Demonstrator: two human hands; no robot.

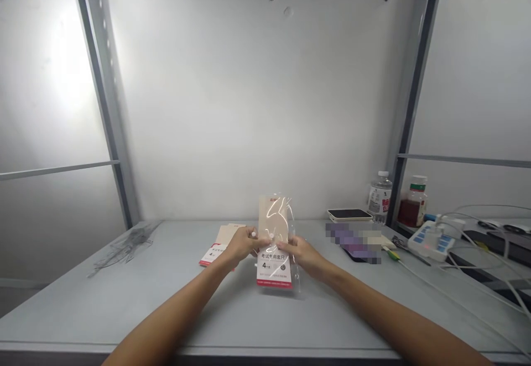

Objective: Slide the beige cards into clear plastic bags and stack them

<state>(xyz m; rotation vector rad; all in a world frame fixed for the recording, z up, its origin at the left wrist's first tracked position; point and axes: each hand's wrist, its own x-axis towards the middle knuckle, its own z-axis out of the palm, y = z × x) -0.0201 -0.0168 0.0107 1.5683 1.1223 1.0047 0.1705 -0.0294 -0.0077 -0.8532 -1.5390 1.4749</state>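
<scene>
Packet [274, 225] between hands [243, 246] [301, 256], well off table edge [249, 348]

A clear-wrapped beige-and-red card packet [274, 263] reads "考试专用套尺" and "4件套"; a matching beige-and-red card packet [212, 255] on the grey table [83, 310], left of centre, shows "4".

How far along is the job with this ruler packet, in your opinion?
Done: little looks finished; a second packet lies flat behind the left hand. In hand: the left hand and the right hand both pinch the ruler packet near its middle. Remaining: its clear sleeve covers the card, so most of the work seems to be ahead.
</scene>
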